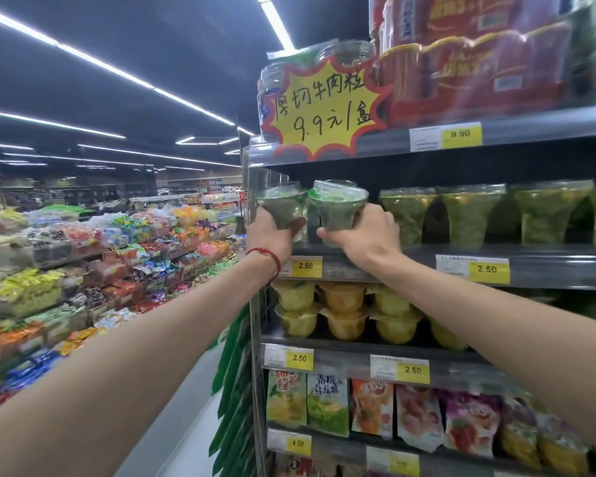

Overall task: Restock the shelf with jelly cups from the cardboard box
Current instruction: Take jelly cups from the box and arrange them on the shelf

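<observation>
Both arms reach up to the second shelf (pixel 547 259) of the rack. My left hand (pixel 270 237) grips a green jelly cup (pixel 284 206) at the shelf's left end. My right hand (pixel 367 235) grips a second green jelly cup (pixel 338 208) just beside it. Both cups are upright, at the shelf's front edge. A row of several more green jelly cups (pixel 472 215) stands on the same shelf to the right. The cardboard box is out of view.
Yellow and orange jelly cups (pixel 344 311) are stacked on the shelf below, and snack bags (pixel 327 407) stand under those. Red packs (pixel 475 63) and a yellow price sign (pixel 324 105) sit on the top shelf. Bulk candy bins (pixel 83 263) line the aisle at left.
</observation>
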Tool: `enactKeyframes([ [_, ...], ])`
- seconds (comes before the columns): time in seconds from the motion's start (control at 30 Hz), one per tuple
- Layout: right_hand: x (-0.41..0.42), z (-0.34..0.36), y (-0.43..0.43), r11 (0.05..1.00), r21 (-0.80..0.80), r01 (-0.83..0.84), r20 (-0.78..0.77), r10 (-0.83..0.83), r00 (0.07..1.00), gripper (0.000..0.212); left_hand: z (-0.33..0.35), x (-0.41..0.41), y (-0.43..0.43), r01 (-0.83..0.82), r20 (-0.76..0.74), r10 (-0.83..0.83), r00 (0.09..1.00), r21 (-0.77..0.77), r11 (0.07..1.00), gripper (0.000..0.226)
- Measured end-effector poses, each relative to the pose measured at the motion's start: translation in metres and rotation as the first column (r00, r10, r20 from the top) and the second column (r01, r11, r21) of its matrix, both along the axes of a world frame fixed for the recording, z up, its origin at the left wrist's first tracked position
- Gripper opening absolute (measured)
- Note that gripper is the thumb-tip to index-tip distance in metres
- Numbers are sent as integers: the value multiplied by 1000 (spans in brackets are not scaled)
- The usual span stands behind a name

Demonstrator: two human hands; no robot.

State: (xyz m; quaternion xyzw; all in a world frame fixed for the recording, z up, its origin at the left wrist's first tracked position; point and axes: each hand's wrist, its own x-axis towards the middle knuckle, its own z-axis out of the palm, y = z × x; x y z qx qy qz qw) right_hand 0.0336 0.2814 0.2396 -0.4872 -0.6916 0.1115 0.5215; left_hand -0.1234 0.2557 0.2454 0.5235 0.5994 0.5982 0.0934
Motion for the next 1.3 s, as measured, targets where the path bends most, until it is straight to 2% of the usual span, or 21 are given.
enactKeyframes([
  [0.2,-8,1,5,999,6,41,66,-41,997,50,-17,-6,19,-113,-157,106,982,-36,993,56],
  [0.3,-9,1,2,996,-31,83,86,-80,993,53,-16,-5,21,-128,-198,111,974,-76,989,46],
  [0.43,-6,4,2,985,-63,159,186,-145,972,54,-14,-5,19,-135,-242,107,964,-103,986,38],
  [0.63,-8,6,4,975,-66,210,255,-187,949,59,-13,-8,25,-146,-266,93,959,-189,971,55],
  [0.73,-9,8,6,972,-101,211,282,-175,943,61,-14,-9,24,-149,-303,80,949,-212,966,59],
  [0.87,0,12,4,976,-180,125,313,-64,948,47,-12,-8,21,-126,-275,58,960,-239,963,48],
  [1.0,3,15,3,978,-184,101,270,-48,962,51,-14,-8,24,-152,-318,94,943,-163,975,47],
  [1.17,-4,11,4,973,-107,203,265,-169,949,61,-17,-4,28,-224,-370,174,912,-96,970,70],
  [1.23,-3,13,3,972,-124,199,276,-159,948,60,-18,-2,28,-237,-349,200,916,-68,969,75],
  [1.3,-1,14,4,977,-135,164,295,-118,948,58,-20,-2,29,-241,-319,221,922,-27,970,69],
])
